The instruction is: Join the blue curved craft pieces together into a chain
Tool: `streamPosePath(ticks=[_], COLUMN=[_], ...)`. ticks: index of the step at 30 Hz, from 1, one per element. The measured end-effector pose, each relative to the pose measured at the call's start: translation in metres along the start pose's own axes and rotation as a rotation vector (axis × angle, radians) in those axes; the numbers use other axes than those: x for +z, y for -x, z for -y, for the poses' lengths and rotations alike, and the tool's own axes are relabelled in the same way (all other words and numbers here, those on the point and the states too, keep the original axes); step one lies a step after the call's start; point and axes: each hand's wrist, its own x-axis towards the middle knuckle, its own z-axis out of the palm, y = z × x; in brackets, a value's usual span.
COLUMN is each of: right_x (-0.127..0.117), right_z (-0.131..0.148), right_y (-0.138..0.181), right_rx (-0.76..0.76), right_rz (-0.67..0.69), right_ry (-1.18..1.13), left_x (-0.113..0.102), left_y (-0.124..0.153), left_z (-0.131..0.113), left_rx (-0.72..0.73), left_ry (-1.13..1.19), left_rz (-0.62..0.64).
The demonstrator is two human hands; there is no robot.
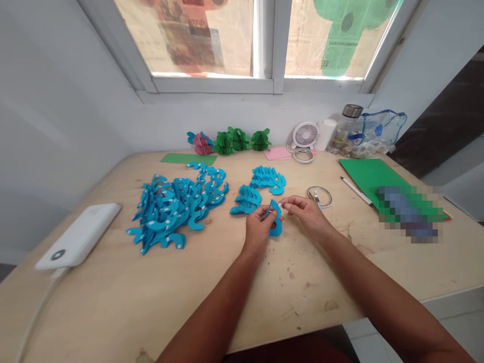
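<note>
My left hand (257, 229) is closed on a blue curved paper cutout (275, 220) just above the wooden table (113, 292). My right hand (307, 212) pinches the top edge of the same cutout with thumb and fingertips. A big heap of like blue cutouts with white tape bits (176, 204) lies to the left. Two smaller stacks of blue cutouts (247, 199) (269, 179) lie just beyond my hands.
A white power bank (78, 235) with a cable lies at the left. A tape ring (319, 195), another tape roll (303, 155), green paper sheets (368, 174), a pen (355, 190), a small fan (304, 134), a bottle (345, 128), a clear pouch (378, 131) and paper honeycomb decorations (230, 141) stand toward the back.
</note>
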Motion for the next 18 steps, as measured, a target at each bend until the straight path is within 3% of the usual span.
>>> streamPosePath(ticks=[6, 12, 18], right_x=[0.0090, 0.0081, 0.0106], right_z=[-0.0014, -0.0007, 0.0006], right_y=[0.0040, 0.0022, 0.0032], right_rx=[0.062, -0.033, -0.022], right_rz=[0.016, -0.012, -0.028], right_ry=[-0.071, 0.054, 0.081], left_x=[-0.0010, -0.0017, -0.0008], left_y=[-0.0014, -0.0014, 0.0008], left_z=[0.0006, 0.0020, 0.0016], left_rx=[-0.012, -0.016, 0.012], left_ry=[0.011, -0.047, -0.058], left_rz=[0.001, 0.033, 0.018])
